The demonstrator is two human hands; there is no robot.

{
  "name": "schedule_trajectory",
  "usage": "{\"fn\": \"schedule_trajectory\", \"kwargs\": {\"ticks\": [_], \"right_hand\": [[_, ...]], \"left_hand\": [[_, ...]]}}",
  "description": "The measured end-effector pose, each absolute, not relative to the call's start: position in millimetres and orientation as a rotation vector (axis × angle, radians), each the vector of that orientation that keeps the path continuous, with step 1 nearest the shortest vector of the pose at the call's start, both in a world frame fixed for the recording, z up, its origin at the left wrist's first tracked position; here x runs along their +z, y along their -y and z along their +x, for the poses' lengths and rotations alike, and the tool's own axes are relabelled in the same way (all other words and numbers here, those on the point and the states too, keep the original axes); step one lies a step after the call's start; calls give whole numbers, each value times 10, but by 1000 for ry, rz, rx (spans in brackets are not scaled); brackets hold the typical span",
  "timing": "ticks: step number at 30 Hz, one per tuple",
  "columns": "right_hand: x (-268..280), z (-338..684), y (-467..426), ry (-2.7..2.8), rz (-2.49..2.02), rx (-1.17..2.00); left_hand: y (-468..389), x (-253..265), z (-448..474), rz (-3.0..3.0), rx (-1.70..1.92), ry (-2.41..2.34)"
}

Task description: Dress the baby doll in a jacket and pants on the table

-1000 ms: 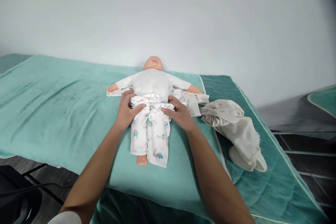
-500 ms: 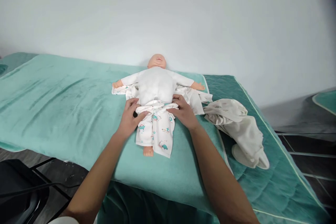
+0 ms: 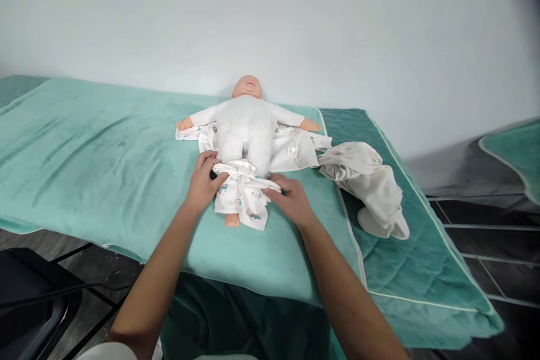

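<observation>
pants (image 3: pixel 241 194) slid lower on doll (image 3: pixel 241 121); waistband (image 3: pixel 239 167) pinched between fingers (image 3: pixel 220 180)

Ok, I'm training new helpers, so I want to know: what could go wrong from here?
The left hand and right hand grip the pants around the lower legs, so a hard pull might drag the doll and rumple the shirt spread beneath it. Only one foot shows; the hidden one could snag in the cloth.
</observation>
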State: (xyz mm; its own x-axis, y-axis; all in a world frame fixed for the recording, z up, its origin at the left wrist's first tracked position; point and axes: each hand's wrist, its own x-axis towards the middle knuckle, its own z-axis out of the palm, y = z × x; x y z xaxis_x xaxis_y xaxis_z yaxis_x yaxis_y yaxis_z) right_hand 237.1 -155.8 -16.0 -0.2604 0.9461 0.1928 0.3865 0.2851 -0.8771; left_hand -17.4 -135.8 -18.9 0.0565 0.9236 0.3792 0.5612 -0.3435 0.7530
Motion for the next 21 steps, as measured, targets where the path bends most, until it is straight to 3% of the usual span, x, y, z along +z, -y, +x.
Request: {"fn": "schedule_trajectory", "kwargs": {"ticks": [3,12,21], "right_hand": [[-216,2329,1883,1797,-1218,954],[-334,2116,2196,1911,-1258,529],[-39,2206,2338,1883,-1465,645]], "left_hand": [[1355,-188,-176,1954,1224,-1474],[1669,-124,-169,1962,1163,-1408],[2167,149,-447,2162,907,-1294]]}}
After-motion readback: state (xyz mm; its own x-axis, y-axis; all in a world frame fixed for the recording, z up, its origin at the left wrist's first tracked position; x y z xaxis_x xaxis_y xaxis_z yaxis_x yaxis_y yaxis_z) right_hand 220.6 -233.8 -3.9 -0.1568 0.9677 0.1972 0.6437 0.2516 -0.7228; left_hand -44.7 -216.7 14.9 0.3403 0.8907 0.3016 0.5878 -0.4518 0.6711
